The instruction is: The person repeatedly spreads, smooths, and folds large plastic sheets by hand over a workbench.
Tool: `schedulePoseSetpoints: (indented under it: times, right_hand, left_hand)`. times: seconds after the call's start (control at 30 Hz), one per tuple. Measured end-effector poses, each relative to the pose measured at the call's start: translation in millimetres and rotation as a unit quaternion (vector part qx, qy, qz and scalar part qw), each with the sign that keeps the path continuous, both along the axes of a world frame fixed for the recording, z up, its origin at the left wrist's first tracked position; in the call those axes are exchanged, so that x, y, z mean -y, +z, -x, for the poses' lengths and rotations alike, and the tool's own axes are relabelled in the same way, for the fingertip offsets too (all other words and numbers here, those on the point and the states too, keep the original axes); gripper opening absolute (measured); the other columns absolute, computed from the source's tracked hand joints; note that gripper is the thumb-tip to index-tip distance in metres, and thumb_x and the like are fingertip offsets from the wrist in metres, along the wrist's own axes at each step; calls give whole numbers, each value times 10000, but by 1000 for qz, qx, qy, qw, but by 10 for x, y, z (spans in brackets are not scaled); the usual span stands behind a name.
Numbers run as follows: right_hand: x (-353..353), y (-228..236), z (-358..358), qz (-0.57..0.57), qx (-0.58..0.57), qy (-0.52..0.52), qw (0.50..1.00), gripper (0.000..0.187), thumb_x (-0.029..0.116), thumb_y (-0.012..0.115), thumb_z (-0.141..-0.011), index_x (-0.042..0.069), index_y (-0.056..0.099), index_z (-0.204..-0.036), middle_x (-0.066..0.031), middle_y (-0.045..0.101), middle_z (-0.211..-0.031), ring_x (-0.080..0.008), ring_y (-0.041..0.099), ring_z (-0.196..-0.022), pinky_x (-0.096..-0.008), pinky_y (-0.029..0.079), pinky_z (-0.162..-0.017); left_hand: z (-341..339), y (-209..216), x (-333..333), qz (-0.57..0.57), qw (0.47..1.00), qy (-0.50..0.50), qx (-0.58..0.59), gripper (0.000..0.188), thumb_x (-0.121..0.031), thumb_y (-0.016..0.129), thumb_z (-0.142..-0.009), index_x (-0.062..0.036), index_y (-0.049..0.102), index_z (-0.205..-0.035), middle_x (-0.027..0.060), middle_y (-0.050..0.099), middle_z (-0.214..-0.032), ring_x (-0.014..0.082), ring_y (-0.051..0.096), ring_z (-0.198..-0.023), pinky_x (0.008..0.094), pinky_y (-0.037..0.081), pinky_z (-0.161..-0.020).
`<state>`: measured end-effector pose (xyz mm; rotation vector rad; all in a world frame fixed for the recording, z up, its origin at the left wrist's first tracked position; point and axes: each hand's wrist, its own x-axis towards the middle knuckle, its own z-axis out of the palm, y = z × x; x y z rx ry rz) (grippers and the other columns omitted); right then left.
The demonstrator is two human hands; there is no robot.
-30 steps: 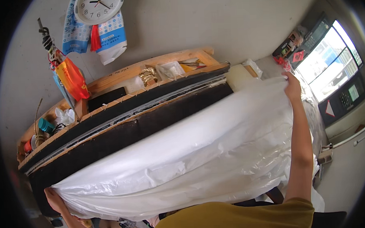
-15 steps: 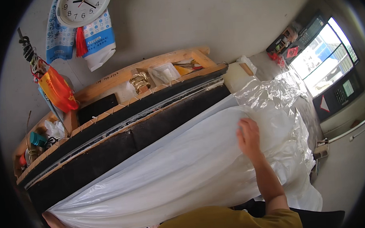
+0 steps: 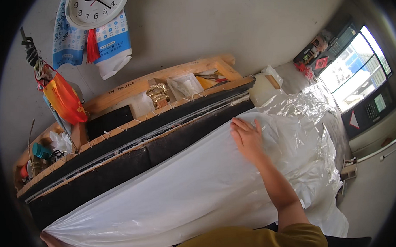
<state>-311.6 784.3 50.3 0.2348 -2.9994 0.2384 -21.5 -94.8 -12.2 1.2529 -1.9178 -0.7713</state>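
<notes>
A large translucent white plastic sheet (image 3: 179,195) spreads in front of me over a dark padded bench top (image 3: 157,152). At the lower left, my left hand (image 3: 52,242) grips the sheet's gathered corner, and creases fan out from there. Its fingertips are partly hidden by the plastic. My right hand (image 3: 248,139) lies palm down on the sheet near its far edge, fingers stretched and slightly spread. Beyond that edge a strip of the dark padding shows, bordered by a pale seam.
Behind the padding runs a wooden trough (image 3: 169,76) holding a bundle of gold cord (image 3: 158,94), a white tray (image 3: 185,86) and a teal container (image 3: 41,151). An orange bag (image 3: 64,100) hangs on the left; a clock (image 3: 96,8) is above. Shiny crumpled plastic (image 3: 303,103) extends right.
My right hand has moved left and slightly away from me, flattening onto the sheet near its far edge. The sheet looks smoother and tauter. My left hand still holds the corner.
</notes>
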Motion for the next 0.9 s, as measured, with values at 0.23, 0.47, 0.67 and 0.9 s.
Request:
schedulePoseSetpoints:
  times: [0.23, 0.47, 0.67, 0.9]
  right_hand:
    - [-95, 9, 529, 350, -48, -1, 935, 126, 193, 501, -894, 119, 562, -975, -53, 570, -1064, -220, 499, -1058, -379, 341, -950]
    - [-1015, -402, 1145, 263, -194, -130, 936, 266, 205, 470, -912, -33, 564, -985, -146, 598, -950, -250, 566, -890, -336, 424, -807]
    - [-1074, -912, 1845, 107, -174, -260, 944, 228, 153, 546, -804, -14, 604, -949, -139, 612, -962, -260, 566, -927, -361, 429, -813]
    - [-996, -58, 1468, 567, 2, -180, 804, 657, 487, 507, -858, 29, 377, -1310, -111, 437, -1268, -206, 461, -1134, -295, 355, -950]
  left_hand:
    - [-539, 120, -341, -110, 971, -44, -207, 349, -220, 432, -931, -8, 483, -1204, 143, 556, -1152, 231, 521, -1050, 331, 389, -929]
    - [1192, 359, -1417, 141, 988, 56, -30, 224, -186, 404, -903, -29, 538, -990, 168, 599, -953, 299, 572, -904, 359, 431, -796]
    - [1934, 558, -1852, 206, 958, 89, 180, 229, -281, 453, -882, -92, 481, -1008, 188, 622, -912, 389, 579, -865, 495, 421, -750]
    - [2102, 530, -1805, 126, 991, 31, 39, 242, -179, 493, -834, -44, 428, -1024, 167, 607, -887, 349, 583, -846, 412, 431, -754]
